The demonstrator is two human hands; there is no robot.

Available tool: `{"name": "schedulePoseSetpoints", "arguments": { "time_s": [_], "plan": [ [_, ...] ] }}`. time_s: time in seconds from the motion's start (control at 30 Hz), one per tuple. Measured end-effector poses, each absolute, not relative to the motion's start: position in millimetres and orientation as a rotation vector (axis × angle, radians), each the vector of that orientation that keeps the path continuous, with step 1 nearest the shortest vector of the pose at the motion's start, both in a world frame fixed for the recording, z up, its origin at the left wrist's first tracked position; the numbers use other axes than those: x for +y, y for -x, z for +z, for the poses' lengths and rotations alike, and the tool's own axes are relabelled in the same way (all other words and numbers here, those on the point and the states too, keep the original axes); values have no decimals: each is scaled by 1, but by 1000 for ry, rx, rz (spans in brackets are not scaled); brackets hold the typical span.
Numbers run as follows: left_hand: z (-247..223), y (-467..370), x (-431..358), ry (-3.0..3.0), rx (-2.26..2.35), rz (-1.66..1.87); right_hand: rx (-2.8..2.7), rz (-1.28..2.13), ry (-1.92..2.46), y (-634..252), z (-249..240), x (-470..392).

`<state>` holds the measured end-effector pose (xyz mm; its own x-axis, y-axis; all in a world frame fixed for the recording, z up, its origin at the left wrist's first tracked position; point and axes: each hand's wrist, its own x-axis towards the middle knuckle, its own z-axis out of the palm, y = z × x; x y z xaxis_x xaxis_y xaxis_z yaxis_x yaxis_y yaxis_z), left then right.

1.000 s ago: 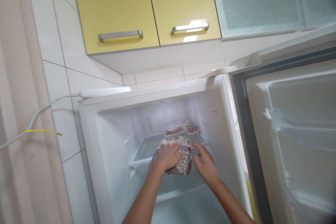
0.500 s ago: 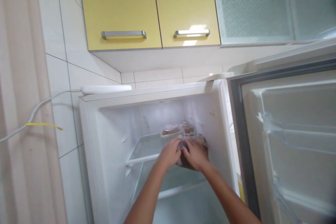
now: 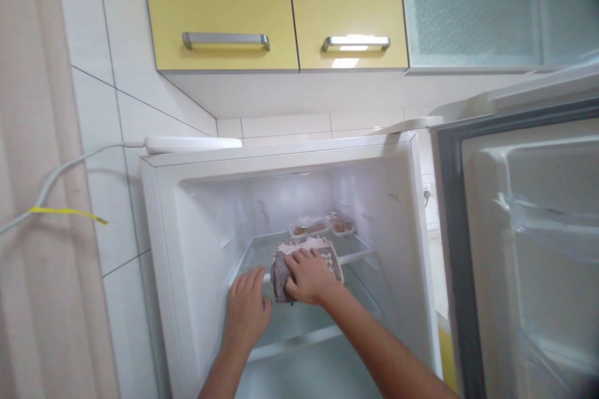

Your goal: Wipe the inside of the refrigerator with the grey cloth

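Observation:
A patterned brown-and-white cloth bundle (image 3: 281, 277) is at the front edge of the upper glass shelf (image 3: 262, 250) inside an open white refrigerator. My right hand (image 3: 309, 274) grips it from above, fingers curled over its top. To its left, my left hand (image 3: 247, 307) is apart from the bundle, holding nothing, with its thumb away from its fingers. Behind the bundle, two clear containers of food, one at the left (image 3: 309, 227) and one at the right (image 3: 340, 224), sit at the back of the shelf.
The refrigerator door (image 3: 486, 262) stands open at the right, with clear door racks. Yellow cabinets (image 3: 219, 6) hang above. A white device (image 3: 191, 144) with a cable lies on top of the refrigerator. A lower shelf (image 3: 299, 344) is below the hands.
The bundle has moved left and turned, with my right hand on it. My left hand has let go and moved left and down. The view has shifted slightly.

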<state>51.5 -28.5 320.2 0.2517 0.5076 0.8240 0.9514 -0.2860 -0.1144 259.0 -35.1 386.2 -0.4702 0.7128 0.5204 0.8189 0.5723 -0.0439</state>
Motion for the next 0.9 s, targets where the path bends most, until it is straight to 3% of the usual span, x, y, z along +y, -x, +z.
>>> {"name": "schedulePoseSetpoints", "arguments": {
  "time_s": [0.3, 0.67, 0.9],
  "plan": [
    [326, -52, -34, 1896, -1341, -908, -2342, -276, 1195, -235, 398, -14],
    [327, -54, -39, 1883, -1324, -822, -2088, -277, 1519, -372, 389, -20],
    [325, -55, -38, 1865, -1295, -842, -2165, -339, 1519, -386, 371, -30]
  ]
}}
